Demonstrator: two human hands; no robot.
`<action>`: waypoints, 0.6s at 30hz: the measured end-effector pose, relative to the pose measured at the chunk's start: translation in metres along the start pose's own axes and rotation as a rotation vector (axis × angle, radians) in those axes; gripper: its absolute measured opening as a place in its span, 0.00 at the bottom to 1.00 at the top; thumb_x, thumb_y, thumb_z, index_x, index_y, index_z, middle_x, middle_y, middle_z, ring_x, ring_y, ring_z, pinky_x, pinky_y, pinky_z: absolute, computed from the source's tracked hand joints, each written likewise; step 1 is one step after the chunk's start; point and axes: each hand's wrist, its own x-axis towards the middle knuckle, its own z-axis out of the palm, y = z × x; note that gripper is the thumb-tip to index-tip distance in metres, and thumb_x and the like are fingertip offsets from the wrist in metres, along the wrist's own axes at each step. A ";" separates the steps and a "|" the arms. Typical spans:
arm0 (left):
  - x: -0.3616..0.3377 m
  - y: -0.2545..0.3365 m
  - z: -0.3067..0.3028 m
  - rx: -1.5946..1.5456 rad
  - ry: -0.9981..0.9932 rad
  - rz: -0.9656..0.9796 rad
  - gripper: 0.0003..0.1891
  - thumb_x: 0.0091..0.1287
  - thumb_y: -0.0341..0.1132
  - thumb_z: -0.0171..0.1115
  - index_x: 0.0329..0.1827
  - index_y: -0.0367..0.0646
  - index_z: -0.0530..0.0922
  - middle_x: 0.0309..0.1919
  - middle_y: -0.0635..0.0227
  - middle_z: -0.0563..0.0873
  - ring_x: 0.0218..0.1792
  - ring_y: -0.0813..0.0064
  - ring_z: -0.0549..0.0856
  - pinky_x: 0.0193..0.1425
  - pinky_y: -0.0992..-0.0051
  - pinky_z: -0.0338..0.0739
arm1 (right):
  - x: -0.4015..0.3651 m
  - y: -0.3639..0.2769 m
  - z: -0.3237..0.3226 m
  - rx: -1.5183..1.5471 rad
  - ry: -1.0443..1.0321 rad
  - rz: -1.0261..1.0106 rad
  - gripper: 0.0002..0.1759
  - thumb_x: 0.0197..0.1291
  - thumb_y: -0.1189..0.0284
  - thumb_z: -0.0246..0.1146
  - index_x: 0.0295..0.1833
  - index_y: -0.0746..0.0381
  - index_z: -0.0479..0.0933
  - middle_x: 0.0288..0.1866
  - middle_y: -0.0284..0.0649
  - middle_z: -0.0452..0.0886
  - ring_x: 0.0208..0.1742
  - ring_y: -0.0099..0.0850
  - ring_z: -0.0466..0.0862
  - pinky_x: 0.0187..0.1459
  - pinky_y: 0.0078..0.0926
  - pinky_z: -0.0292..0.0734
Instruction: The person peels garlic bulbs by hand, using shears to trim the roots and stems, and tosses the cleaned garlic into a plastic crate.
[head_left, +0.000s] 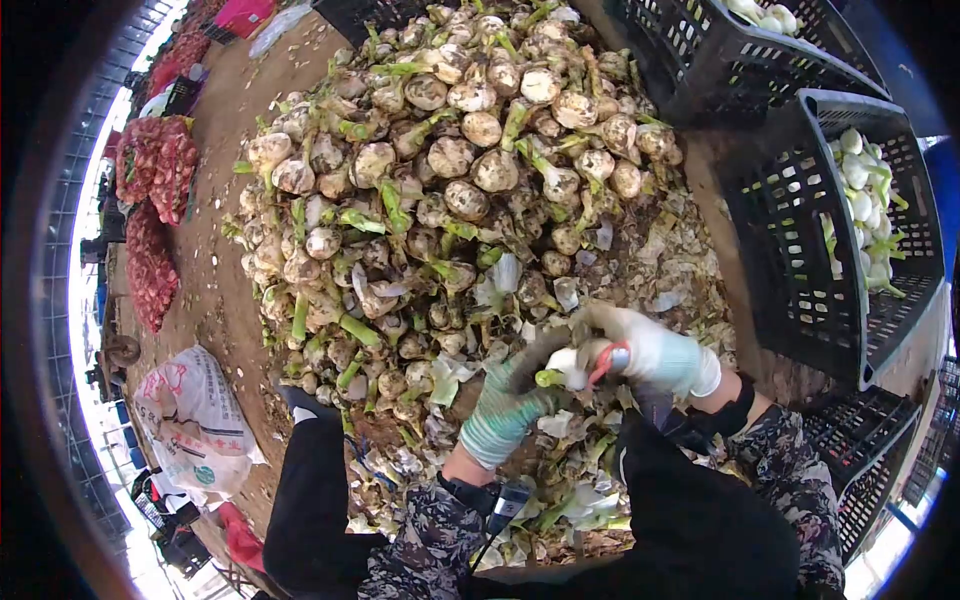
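Green-gloved left hand, fingers clenched around a white bulb held at the near edge of the muddy bulb heap. Pale-gloved right hand, fingers gripping a red-handled tool against that bulb. Black crate of cleaned bulbs, right.

**A dirt floor and its load**

The grip is the left hand on a bulb and the right hand on a red-handled cutter. Just beyond it rises a heap of unpeeled bulbs. Loose skins litter the floor beneath it. Far to its left lie a white printed sack and red mesh sacks. Black crates stand to its right.
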 end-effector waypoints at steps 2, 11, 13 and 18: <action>-0.004 0.009 0.006 -0.075 0.018 -0.145 0.36 0.51 0.35 0.69 0.64 0.38 0.63 0.56 0.63 0.73 0.54 0.73 0.75 0.56 0.74 0.72 | -0.004 -0.006 -0.003 0.130 -0.072 0.169 0.23 0.52 0.60 0.65 0.41 0.70 0.70 0.32 0.36 0.77 0.35 0.22 0.74 0.41 0.23 0.71; -0.005 0.010 0.007 -0.127 0.039 -0.188 0.29 0.56 0.28 0.62 0.63 0.37 0.65 0.52 0.65 0.77 0.49 0.75 0.77 0.53 0.76 0.72 | -0.010 0.014 -0.012 0.110 -0.098 0.019 0.29 0.51 0.57 0.66 0.47 0.72 0.69 0.43 0.41 0.76 0.43 0.22 0.75 0.46 0.20 0.70; -0.003 0.010 0.007 -0.057 0.071 -0.173 0.29 0.57 0.28 0.62 0.63 0.37 0.65 0.52 0.65 0.77 0.50 0.75 0.77 0.53 0.76 0.71 | -0.016 0.000 -0.003 0.252 -0.041 0.000 0.23 0.53 0.64 0.65 0.45 0.72 0.71 0.38 0.40 0.78 0.40 0.23 0.77 0.44 0.21 0.72; -0.007 0.003 0.004 -0.117 0.005 -0.209 0.30 0.57 0.28 0.62 0.64 0.38 0.64 0.52 0.65 0.76 0.48 0.76 0.77 0.51 0.76 0.72 | -0.010 0.011 0.001 -0.149 0.160 0.078 0.11 0.55 0.75 0.60 0.42 0.70 0.72 0.36 0.38 0.78 0.39 0.22 0.78 0.42 0.21 0.73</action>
